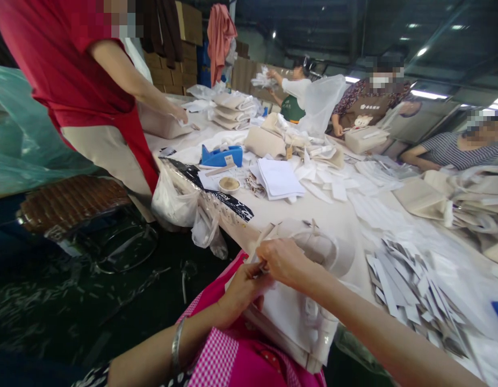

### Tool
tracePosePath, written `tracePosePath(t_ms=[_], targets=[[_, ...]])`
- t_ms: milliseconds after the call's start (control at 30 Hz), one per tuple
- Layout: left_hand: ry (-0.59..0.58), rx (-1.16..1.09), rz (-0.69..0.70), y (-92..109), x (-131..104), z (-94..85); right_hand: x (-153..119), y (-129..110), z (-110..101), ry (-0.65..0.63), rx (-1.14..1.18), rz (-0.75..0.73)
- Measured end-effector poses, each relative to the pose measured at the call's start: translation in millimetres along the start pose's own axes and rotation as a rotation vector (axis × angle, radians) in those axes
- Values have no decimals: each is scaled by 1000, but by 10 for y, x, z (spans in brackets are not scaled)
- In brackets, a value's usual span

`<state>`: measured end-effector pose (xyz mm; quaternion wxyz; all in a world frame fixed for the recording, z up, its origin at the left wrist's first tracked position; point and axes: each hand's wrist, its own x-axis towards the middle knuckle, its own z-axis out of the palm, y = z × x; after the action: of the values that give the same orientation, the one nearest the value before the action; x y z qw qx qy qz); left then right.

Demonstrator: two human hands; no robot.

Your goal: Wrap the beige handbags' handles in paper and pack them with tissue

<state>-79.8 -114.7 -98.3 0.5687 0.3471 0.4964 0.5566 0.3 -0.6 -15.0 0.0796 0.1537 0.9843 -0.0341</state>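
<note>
A cream-coloured bag (289,317) rests tilted at the table's near edge, against the pink apron (252,360). My left hand (244,293) and my right hand (281,260) meet at its upper left side. Both sets of fingers are closed in a pinch, almost touching each other. Whatever sits between the fingertips is hidden. White wrapping covers part of the bag's strap (339,252), which loops behind my right hand. Clear plastic wrap (313,322) shows on the bag's right side.
A blue tape dispenser (222,156), a small round dish (229,185) and white paper sheets (279,178) lie ahead. Grey-white strips (410,290) are heaped at right. More cream bags (426,193) lie beyond. A co-worker in red (87,70) stands at left; several others work across the table.
</note>
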Motion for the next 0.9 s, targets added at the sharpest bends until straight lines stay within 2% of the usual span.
tracePosePath(t_ms=[67,167,267,400,567,667,733,800,900], targets=[[3,-24,-12,-17,13,-25,-48,-2,110,104,-43,-75],[17,-21,-14,-61,60,-54,-151,30,337,342,-81,-229],[28,-21,-24,-92,110,-63,-255,76,477,491,-30,-284],[8,-33,-69,-96,148,-112,-409,154,442,501,104,-368],[-145,-198,-75,-68,126,-196,-555,227,355,446,146,-408],[-100,-166,-52,-31,121,-157,-594,195,346,437,191,-392],[-43,-106,-55,-7,124,-102,-688,196,317,483,216,-361],[-5,-65,-75,8,105,-37,-903,297,257,591,263,-243],[68,8,-106,9,14,43,-1505,729,151,872,315,156]])
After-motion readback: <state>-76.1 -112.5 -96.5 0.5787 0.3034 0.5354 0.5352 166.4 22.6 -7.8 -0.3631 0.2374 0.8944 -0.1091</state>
